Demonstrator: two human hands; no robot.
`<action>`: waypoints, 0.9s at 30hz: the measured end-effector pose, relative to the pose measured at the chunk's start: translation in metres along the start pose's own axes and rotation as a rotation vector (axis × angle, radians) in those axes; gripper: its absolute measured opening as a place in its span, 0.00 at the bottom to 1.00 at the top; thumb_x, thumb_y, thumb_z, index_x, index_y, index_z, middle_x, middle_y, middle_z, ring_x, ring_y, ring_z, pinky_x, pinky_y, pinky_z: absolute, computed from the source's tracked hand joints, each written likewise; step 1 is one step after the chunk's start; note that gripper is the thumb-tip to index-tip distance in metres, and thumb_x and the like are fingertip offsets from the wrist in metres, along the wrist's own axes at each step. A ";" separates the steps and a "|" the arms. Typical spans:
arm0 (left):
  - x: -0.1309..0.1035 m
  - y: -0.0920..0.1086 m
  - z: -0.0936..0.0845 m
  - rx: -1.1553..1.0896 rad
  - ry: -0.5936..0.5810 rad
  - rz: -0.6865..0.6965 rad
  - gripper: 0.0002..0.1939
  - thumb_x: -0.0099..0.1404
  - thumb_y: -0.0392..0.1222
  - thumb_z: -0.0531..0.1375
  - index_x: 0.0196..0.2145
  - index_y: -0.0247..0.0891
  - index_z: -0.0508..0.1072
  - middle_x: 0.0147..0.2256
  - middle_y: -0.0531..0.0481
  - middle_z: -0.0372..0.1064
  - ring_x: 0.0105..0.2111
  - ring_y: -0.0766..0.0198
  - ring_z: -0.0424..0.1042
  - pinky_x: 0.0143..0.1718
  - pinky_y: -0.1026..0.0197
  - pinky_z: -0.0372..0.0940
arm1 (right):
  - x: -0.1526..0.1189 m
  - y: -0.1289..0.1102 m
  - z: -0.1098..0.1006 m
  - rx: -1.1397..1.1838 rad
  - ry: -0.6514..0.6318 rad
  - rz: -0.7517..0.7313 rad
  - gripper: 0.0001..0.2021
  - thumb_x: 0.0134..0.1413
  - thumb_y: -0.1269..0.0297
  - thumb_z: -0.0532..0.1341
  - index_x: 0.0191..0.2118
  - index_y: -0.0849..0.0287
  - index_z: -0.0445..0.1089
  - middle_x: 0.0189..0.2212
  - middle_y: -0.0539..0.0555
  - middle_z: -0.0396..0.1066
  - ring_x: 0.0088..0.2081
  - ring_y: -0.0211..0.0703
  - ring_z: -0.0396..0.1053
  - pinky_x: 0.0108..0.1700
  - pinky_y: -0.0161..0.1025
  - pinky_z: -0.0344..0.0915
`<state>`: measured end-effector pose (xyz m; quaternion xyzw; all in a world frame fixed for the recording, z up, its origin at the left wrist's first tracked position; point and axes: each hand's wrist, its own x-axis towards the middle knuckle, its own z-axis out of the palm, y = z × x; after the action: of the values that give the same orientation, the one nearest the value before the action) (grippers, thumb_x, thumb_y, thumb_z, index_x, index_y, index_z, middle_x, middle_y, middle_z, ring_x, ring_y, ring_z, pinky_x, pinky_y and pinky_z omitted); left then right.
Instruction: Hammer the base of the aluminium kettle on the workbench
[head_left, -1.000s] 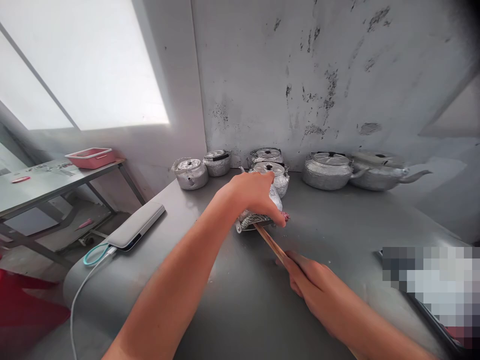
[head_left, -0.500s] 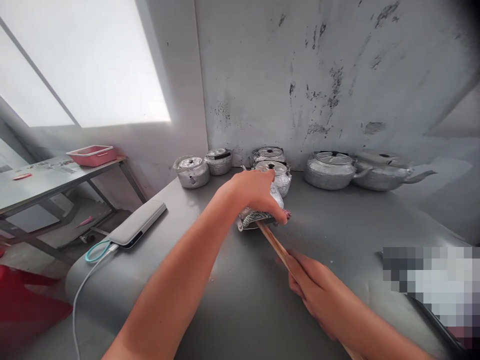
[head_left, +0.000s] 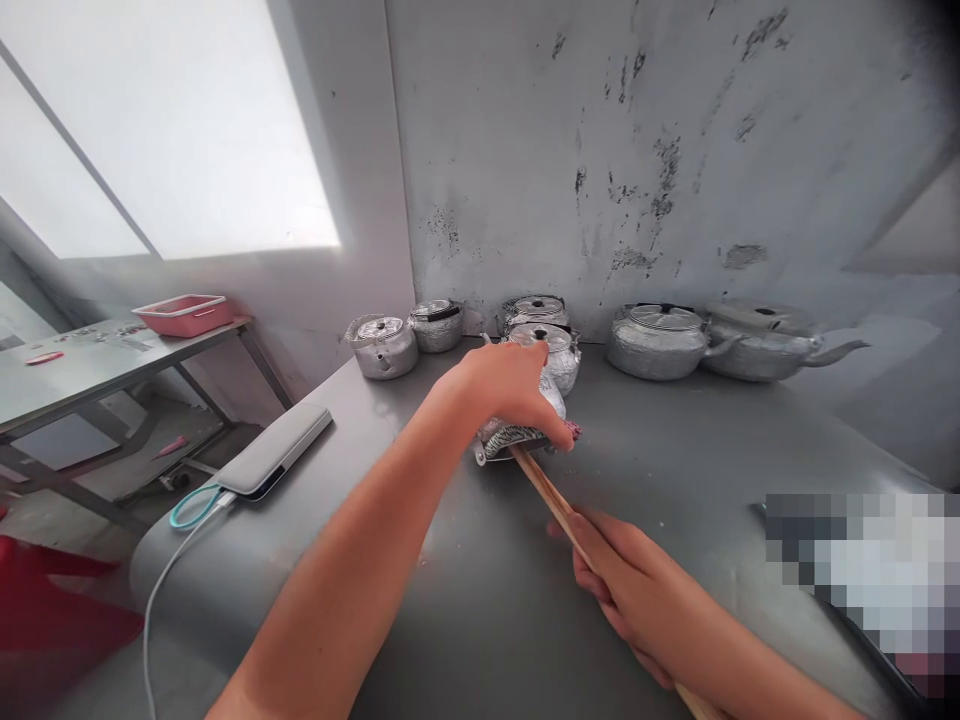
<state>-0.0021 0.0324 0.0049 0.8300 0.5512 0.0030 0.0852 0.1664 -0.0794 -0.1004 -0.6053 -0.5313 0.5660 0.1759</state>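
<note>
My left hand [head_left: 514, 385] reaches over a silvery metal object [head_left: 487, 447] with a textured surface near the middle of the table. Its thumb and fingers curve round the object, which they largely hide. A pinkish patterned bit [head_left: 572, 432] shows beside the thumb. Below and to the right, my right hand [head_left: 619, 570] is wrapped round a wooden stick [head_left: 551, 492]. The stick's far end meets the underside of the metal object, and its near end shows under my right forearm. Just behind my left hand stands a silver kettle [head_left: 562, 365].
More silver kettles [head_left: 656, 345] line the wall, on both sides. A grey power bank [head_left: 277, 450] with a cable lies at the table's left edge. A pink basket [head_left: 186, 316] sits on another table [head_left: 90, 370]. Something red [head_left: 60, 600] is at the lower left.
The right hand and the stick have shifted very slightly. The left hand keeps almost the same place on the metal object.
</note>
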 end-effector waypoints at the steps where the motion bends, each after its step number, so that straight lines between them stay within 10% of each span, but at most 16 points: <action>1: 0.000 0.000 0.000 0.005 0.000 -0.002 0.54 0.40 0.72 0.64 0.61 0.45 0.60 0.54 0.44 0.69 0.50 0.43 0.71 0.38 0.54 0.70 | 0.000 0.000 0.000 0.014 0.009 0.002 0.19 0.67 0.48 0.45 0.51 0.54 0.61 0.25 0.43 0.52 0.17 0.33 0.50 0.09 0.26 0.51; 27: 0.001 0.001 0.002 0.018 0.028 0.006 0.52 0.39 0.73 0.65 0.57 0.45 0.63 0.53 0.45 0.71 0.49 0.46 0.72 0.37 0.56 0.69 | -0.003 -0.006 -0.002 0.166 -0.009 0.070 0.18 0.68 0.48 0.47 0.52 0.53 0.60 0.23 0.41 0.53 0.14 0.29 0.44 0.10 0.27 0.51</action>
<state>-0.0008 0.0324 0.0027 0.8322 0.5500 0.0098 0.0700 0.1660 -0.0786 -0.0934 -0.6045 -0.4618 0.6165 0.2030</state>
